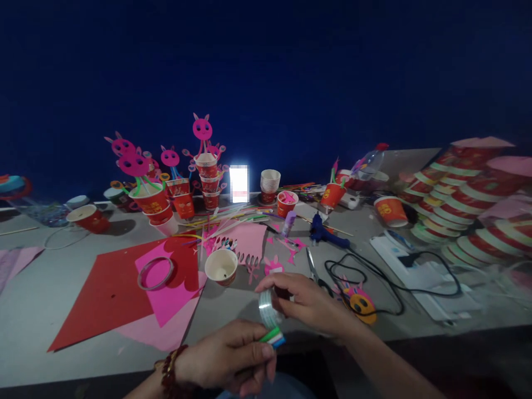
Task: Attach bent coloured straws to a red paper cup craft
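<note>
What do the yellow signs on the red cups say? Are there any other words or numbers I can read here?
Nothing here reads clearly.
Red cup: a yellow mark, too blurred to read.
Red cup with straws: a yellow mark, too blurred.
Cup under the pink animal faces: a yellow mark, too blurred.
Bright screen: blurred out, no words.
Tape roll in the right hand: no print seen.

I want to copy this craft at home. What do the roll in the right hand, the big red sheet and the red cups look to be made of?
The roll in the right hand looks like clear, glossy plastic tape: see-through and catching light. The red sheet seems matte craft paper or thin card, lying flat with crisp edges. The red cups look like printed paper, with rolled pale rims.
</note>
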`<state>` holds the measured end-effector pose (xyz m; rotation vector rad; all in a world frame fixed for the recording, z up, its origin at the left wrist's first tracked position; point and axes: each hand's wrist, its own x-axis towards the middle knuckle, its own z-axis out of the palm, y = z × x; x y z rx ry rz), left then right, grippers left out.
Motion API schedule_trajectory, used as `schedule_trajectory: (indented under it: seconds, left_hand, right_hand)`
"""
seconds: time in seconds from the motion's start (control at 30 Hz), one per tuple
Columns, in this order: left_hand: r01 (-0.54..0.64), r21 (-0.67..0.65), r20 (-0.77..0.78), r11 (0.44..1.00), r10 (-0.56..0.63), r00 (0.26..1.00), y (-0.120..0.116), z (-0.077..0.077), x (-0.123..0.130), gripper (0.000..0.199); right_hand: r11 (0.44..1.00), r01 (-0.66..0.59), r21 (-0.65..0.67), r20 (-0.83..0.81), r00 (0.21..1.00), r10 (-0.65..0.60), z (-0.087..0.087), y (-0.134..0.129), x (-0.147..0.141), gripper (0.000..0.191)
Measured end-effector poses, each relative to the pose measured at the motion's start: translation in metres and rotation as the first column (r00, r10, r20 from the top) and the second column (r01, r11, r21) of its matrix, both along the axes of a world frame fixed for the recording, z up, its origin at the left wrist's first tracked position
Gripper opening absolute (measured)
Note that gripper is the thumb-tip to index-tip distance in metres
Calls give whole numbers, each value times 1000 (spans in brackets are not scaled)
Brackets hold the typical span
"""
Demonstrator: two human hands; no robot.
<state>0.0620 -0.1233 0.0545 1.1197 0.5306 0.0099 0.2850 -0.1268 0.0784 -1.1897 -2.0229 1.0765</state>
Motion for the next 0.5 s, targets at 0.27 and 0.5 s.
schedule_trajectory:
  seconds: [0.27,0.5]
  left_hand:
    - [130,-8,-56,992,-130,990,5,-2,1,53]
    - [190,-18,-12,982,-190,982,6,-5,2,49]
  right_hand:
    - [992,-120,37,-27,992,122,-4,4,-3,24]
    - [985,-140,100,-67,987,147,-13,5,-2,27]
